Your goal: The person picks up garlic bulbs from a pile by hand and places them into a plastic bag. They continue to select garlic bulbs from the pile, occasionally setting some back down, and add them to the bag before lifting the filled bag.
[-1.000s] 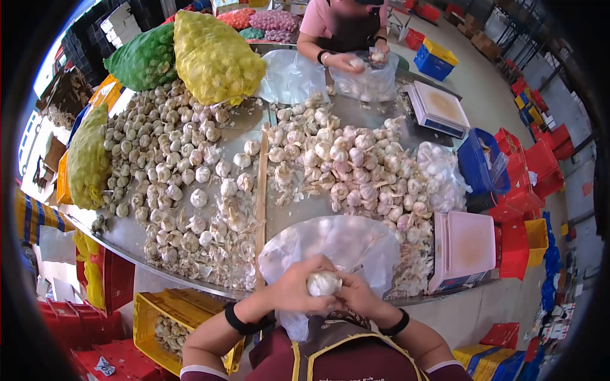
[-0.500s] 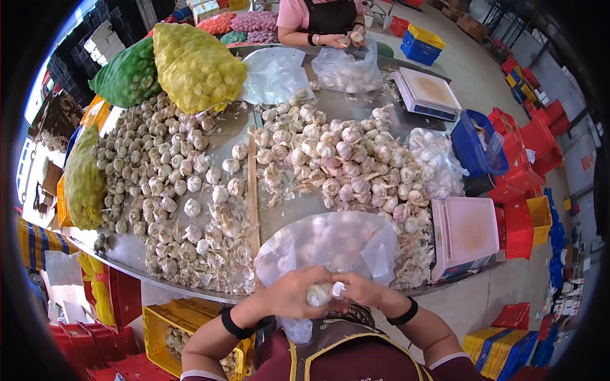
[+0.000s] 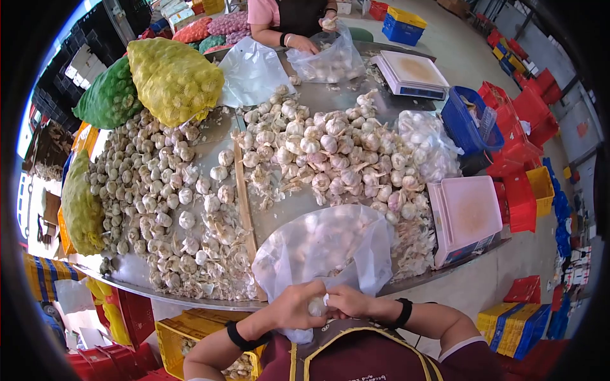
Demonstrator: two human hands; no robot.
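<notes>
Close to my body, above the apron, a pale garlic bulb sits in my left hand, whose fingers wrap round it. My right hand pinches at the same bulb from the right, fingers bent and pressed together; something white shows at its fingertips. Just beyond both hands, a translucent plastic bag lies open on the metal table, garlic bulbs showing through it. Behind the bag spreads a large heap of garlic bulbs. Dry skins litter the table's front right.
A wooden strip divides the heap from more garlic at left. Mesh sacks stand at the back left. Scales, a filled bag and a blue basket line the right. Opposite, a person handles garlic over a bag.
My view has shifted a little. Both hands stay together at the garlic bulb, with the right hand's fingers closer over it. The person opposite has lowered one hand to their bag.
</notes>
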